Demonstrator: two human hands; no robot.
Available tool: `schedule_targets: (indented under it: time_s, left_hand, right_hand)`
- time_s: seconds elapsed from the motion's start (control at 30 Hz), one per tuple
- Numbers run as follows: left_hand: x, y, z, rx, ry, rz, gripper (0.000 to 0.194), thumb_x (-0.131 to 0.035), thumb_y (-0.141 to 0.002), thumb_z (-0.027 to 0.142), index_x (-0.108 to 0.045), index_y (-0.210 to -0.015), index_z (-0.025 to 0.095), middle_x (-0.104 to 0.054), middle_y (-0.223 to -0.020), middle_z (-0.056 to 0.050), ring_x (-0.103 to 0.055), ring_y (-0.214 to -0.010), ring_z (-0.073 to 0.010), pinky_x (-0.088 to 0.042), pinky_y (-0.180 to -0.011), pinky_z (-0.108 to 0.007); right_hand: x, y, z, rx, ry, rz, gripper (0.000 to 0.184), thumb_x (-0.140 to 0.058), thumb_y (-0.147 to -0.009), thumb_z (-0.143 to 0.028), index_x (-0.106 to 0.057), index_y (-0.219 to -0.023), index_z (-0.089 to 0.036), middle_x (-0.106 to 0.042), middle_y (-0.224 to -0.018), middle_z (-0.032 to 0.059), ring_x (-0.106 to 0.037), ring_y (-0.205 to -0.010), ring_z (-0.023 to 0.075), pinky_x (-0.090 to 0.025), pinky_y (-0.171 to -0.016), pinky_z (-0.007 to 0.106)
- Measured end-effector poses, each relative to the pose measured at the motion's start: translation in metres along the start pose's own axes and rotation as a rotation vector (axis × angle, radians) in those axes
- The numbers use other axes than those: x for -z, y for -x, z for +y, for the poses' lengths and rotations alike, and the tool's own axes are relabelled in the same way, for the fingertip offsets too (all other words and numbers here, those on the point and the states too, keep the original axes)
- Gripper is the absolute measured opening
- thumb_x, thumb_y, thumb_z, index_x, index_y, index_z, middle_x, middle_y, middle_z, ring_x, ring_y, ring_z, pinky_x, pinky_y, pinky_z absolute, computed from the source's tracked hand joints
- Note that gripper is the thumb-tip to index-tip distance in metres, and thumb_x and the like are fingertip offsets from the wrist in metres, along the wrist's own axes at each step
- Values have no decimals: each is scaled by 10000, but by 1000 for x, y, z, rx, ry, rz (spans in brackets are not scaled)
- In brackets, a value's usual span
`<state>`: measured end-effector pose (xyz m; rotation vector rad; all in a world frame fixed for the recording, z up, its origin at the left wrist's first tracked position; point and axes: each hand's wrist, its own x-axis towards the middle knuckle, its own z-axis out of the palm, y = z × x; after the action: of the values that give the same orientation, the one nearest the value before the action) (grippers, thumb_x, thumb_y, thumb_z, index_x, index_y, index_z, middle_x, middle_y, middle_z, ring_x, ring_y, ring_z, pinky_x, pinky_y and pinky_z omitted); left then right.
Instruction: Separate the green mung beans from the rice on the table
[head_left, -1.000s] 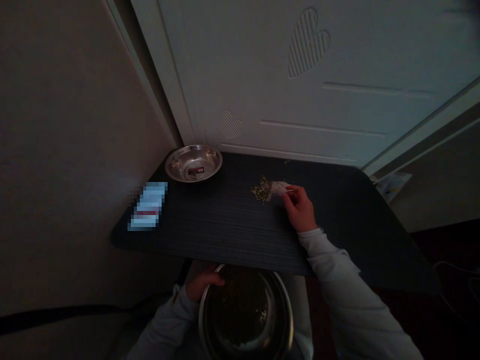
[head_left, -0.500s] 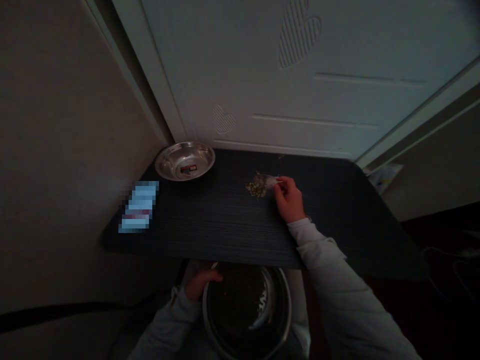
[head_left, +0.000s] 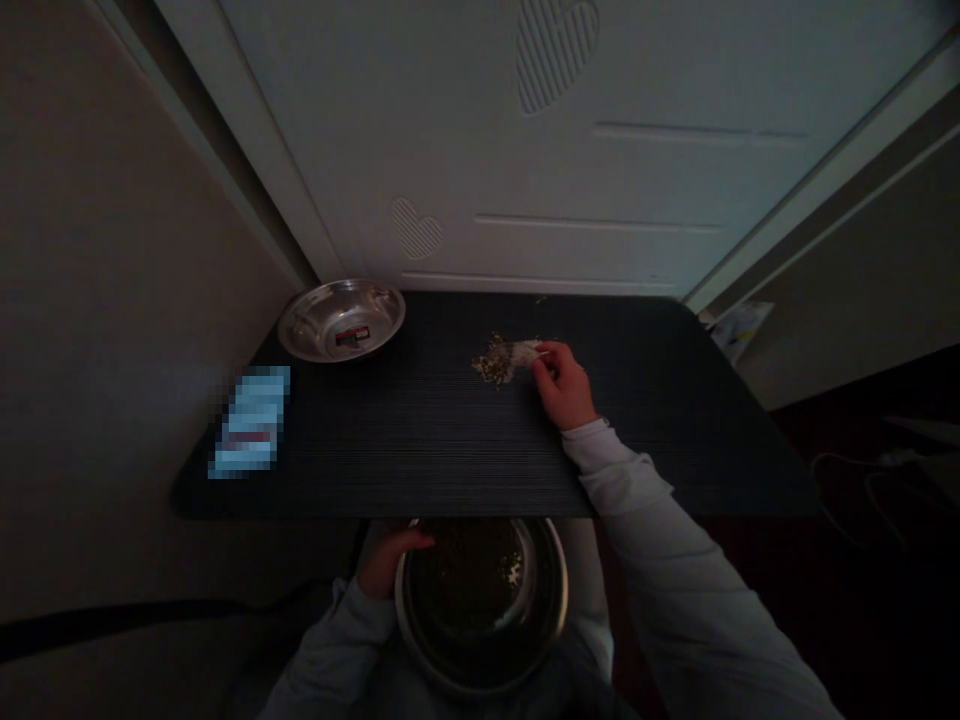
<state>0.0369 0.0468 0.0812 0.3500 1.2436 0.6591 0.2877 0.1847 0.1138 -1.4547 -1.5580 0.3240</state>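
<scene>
My right hand (head_left: 564, 388) is closed in a pinch on a small whitish, see-through piece of plastic (head_left: 525, 352) that looks like a little bag. Its free end lies over a small heap of greenish-yellow grains (head_left: 491, 368) on the dark table. Below the table's front edge, my left hand (head_left: 384, 562) grips the left rim of a steel bowl (head_left: 556, 625), thumb over the inside and fingers hidden underneath. Dark, fine-grained contents (head_left: 465, 575) lie in this bowl, but dim light hides what they are.
A second steel bowl (head_left: 379, 310) with a label in its bottom stands at the back left of the table (head_left: 420, 440). A blurred-out phone-like screen (head_left: 251, 420) lies at the left edge. Behind rises a white door (head_left: 480, 170) with heart reliefs; cables (head_left: 862, 460) hang at right.
The view has shifted, so the table and everything on it appear further left. My right hand stays pinched on the plastic by the grains. My left hand keeps hold of the bowl.
</scene>
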Motion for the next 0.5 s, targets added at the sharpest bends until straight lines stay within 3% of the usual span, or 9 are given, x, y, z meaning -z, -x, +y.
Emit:
schedule_targets:
  time_s: [0.27, 0.43, 0.5]
  left_hand:
    - [-3, -2, 3, 94, 10, 75, 185, -591, -603, 83, -675, -461, 167, -675, -459, -31, -674, -648, -238, -443, -833, -350]
    - [6, -6, -4, -71, -23, 18, 140, -650, -563, 89, -683, -462, 180, -707, -539, -27, -663, -681, -230, -436, -806, -324]
    - [4, -5, -4, -52, 4, -14, 158, -650, -579, 123, -666, -441, 198, -704, -531, -21, -669, -710, -244, -443, -809, -341]
  right_hand:
    - [-9, -5, -2, 36, 87, -16, 190, -428, -809, -245, -522, -968, -203, -633, -769, 47, -591, -739, 211, -432, -703, 333]
    - [-18, -8, -7, 31, 129, -26, 211, -413, -826, -245, -530, -996, -203, -648, -791, 58, -599, -759, 226, -425, -719, 344]
    - [-20, -9, -8, 33, 147, -31, 218, -411, -824, -235, -531, -1002, -196, -656, -798, 63, -602, -751, 233, -423, -712, 348]
